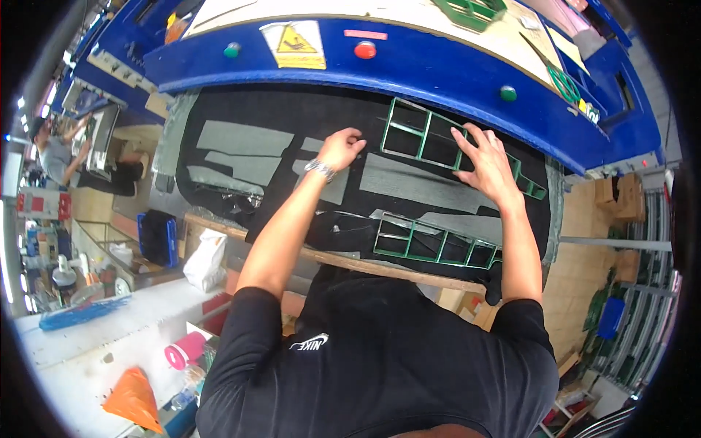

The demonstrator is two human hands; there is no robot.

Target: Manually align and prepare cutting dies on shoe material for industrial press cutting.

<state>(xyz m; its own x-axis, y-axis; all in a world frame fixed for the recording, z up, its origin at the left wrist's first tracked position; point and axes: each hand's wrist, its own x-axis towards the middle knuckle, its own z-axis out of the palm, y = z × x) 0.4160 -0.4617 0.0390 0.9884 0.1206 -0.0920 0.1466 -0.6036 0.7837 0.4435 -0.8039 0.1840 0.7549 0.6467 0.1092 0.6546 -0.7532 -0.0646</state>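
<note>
A green metal cutting die (421, 133), a frame with cross-bars, lies at the far side of the black material (292, 106). My right hand (488, 162) grips its right part, thumb on the near edge and fingers over the far side. To the left of this die, my left hand (342, 151) hovers with loosely bent fingers, a small gap between thumb and index, and nothing visible in it. A second green cutting die (438, 246) rests nearer to me. Grey cut-out shapes (247, 139) show across the black sheet.
Beyond the material runs a blue machine beam (445, 62) with a red button (365, 50) and green buttons. A wooden edge (380, 270) borders the near side. At the left, a white table (139, 332) carries a pink cup (185, 352); a person (62, 157) works further off.
</note>
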